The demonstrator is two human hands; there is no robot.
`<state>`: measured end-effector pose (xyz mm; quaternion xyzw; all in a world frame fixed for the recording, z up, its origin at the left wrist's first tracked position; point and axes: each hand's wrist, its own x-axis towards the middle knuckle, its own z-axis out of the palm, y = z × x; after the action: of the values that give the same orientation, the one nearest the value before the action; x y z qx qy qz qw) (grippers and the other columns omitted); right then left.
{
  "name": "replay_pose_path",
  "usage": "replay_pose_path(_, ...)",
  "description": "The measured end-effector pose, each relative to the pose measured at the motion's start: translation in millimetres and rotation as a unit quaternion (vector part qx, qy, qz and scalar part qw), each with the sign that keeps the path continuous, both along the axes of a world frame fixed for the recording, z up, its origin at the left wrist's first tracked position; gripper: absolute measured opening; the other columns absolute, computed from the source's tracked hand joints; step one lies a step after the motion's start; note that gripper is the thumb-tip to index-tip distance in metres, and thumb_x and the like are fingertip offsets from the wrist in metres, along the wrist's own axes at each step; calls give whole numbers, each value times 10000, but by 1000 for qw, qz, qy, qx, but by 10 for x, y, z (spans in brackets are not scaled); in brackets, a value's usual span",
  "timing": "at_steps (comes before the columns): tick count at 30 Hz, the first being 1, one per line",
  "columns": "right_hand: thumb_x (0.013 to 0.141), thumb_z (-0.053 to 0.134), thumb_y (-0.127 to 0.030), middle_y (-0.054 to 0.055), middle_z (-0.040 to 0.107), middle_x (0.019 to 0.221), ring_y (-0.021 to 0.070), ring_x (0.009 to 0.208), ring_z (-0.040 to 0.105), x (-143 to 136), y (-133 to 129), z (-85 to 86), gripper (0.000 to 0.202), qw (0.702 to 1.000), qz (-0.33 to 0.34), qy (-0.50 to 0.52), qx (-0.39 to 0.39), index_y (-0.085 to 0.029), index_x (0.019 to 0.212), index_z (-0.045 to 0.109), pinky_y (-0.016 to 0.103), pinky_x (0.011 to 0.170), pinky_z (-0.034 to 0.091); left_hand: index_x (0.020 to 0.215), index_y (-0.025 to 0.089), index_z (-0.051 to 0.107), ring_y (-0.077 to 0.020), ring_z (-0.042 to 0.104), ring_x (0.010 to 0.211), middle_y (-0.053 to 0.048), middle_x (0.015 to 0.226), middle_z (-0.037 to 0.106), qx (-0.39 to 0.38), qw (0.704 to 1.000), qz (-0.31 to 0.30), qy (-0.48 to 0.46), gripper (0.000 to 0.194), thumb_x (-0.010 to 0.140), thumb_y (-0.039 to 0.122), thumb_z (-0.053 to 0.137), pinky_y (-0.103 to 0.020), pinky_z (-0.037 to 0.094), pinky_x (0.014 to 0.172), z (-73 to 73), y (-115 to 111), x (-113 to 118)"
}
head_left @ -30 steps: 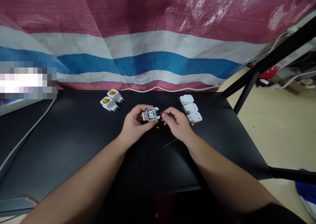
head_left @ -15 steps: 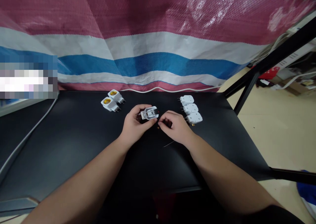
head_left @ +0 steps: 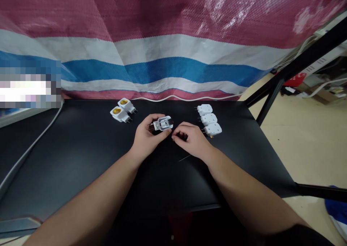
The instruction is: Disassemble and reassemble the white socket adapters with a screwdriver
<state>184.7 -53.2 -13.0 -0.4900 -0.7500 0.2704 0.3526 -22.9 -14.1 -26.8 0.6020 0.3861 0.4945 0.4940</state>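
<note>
My left hand grips an opened white plug housing between thumb and fingers. Its pins point left, its hollow inside faces up, and a dark part shows at its right end. Just right of the housing, apart from it, my right hand is closed with thumb and forefinger together. Whatever lies between those fingertips is hidden or too small to make out. A thin rod-like piece lies on the black table below my right hand, partly covered by it.
Two white plugs with round golden sockets stand back left. Three white plugs lie in a row at right, a small brass-coloured piece beside them. A striped sheet hangs behind; a white cable runs along the back edge.
A small copper-coloured piece that showed under my right fingertips is out of sight now. My right fingers have shifted slightly left. The left hand keeps its hold on the housing.
</note>
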Motion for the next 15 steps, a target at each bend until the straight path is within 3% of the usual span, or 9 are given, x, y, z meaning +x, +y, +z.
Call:
replay_pose_path(4,930,734,-182,28,698,986,140,758,624,-7,-8,4,43,1000,8,-22,-8,-218,922,758,309,712,515,1203,212,713,-225,763,1012,-75,1145,784,-4,1000,13,5,509,757,295,945,-369,609,949,10,-1,3)
replay_pose_path(11,922,679,-144,16,653,898,149,734,610,28,5,29,91,999,-13,-32,11,-221,884,708,318,703,524,1168,205,715,-205,752,951,-70,1106,782,-5,999,53,6,483,763,332,946,-335,614,874,81,17,-18)
replay_pose_path(13,922,682,-152,25,672,931,161,759,622,27,1,19,85,1000,-18,-25,8,-229,953,699,330,717,545,1167,206,717,-200,749,930,-72,1111,783,1,997,78,6,473,781,364,939,-322,614,835,101,32,-39)
replay_pose_path(15,912,715,-179,50,701,1041,178,809,645,18,-6,0,233,1000,-29,0,7,-241,1133,679,344,726,572,1173,204,722,-197,747,908,-78,1111,786,4,996,86,16,470,798,396,931,-317,611,807,115,33,-61)
